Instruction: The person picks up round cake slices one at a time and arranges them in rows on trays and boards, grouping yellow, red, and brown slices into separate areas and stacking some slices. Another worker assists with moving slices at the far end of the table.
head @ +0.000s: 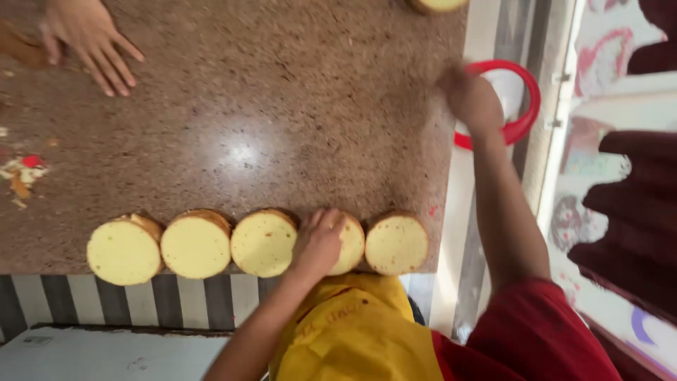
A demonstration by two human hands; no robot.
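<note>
A speckled brown stone counter (240,134) carries five round yellow sponge cakes (195,244) in a row along its six o'clock edge. Colourful crumbs (21,175) lie at nine o'clock. Another cake (438,5) pokes in at one o'clock.
</note>
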